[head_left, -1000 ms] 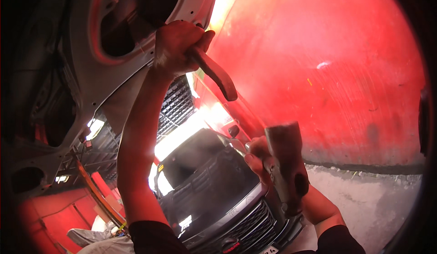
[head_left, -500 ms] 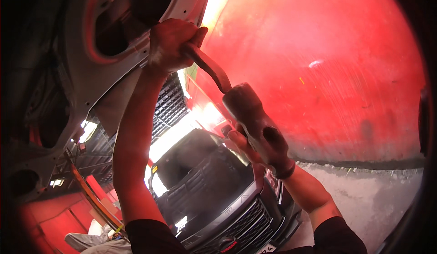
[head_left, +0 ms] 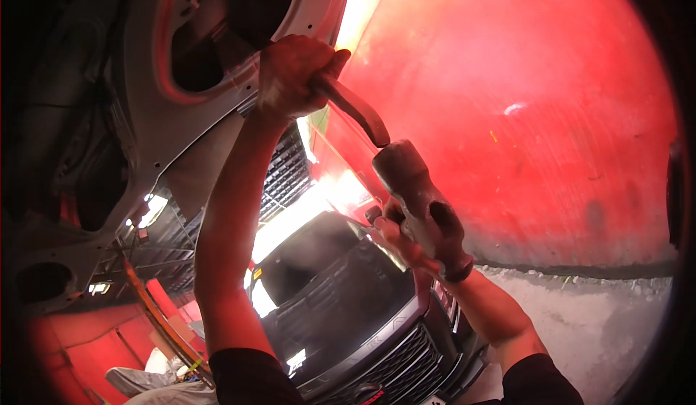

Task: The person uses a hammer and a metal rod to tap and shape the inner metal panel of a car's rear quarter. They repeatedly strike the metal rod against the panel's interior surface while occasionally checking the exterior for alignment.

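Head view: upper centre, left hand (head_left: 292,73) clasps a bent bar (head_left: 355,106); right hand (head_left: 397,240) grips a hammer (head_left: 407,174), tilted seemingly to face the bar's tip.

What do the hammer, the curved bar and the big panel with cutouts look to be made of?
Hammer: probably steel; thick, blocky head, dull worn surface.
Curved bar: likely metal, perhaps steel; matte, dark, though the red light muddies its colour.
Panel: looks like painted sheet metal; smooth greyish finish, shaped contours, small round holes. Moulded plastic can't be fully excluded.
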`<state>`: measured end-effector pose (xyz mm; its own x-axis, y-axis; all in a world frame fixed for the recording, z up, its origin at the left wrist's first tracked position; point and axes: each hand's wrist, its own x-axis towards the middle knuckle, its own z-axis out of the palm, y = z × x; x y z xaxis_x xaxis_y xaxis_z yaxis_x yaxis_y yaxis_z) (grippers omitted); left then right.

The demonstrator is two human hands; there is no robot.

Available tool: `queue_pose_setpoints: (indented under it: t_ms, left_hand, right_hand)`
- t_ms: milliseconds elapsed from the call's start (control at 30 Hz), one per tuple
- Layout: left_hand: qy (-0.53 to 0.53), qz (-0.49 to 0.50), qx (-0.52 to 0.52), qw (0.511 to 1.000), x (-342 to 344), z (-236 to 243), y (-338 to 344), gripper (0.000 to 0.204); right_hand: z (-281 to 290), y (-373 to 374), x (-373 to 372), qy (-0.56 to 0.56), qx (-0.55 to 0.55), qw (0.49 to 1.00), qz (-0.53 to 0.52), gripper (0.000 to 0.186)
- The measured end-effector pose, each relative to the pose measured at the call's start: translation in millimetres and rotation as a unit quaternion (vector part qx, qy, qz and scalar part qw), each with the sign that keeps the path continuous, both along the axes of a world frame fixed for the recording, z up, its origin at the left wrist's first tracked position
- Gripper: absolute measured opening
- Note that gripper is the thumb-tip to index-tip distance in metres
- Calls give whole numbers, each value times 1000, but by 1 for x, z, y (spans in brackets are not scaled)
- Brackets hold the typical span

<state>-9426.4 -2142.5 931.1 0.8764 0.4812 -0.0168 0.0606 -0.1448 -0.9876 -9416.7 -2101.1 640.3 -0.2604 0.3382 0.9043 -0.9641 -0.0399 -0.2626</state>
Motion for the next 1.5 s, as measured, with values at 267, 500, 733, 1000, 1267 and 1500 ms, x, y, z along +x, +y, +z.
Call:
queue_pose_setpoints:
  t_ms: [267, 500, 733, 1000, 1267, 1500]
  left_hand:
    - [-3, -13, 24, 1000, 0, -2, 1, 31]
    - [-18, -17, 26, 999, 5, -2, 3, 30]
    - [-10, -32, -23, 999, 8, -1, 4, 26]
    - [-10, 8, -21, 1000, 18, -41, -5, 14]
    - [-73, 11, -27, 997, 30, -38, -4, 15]
    - [-94, -16, 15, 995, 26, -23, -5, 12]
  right_hand:
    - [-78, -1, 23, 113, 22, 931, -347, 13]
    - [-37, 19, -6, 252, 77, 957, -118, 19]
    - [-66, -9, -36, -60, -33, 998, -9, 12]
    - [-167, -13, -18, -139, -20, 990, 14, 10]
    - [-158, -16, -3, -170, 50, 982, -72, 9]
    - [-168, -19, -34, 0, 103, 984, -147, 17]
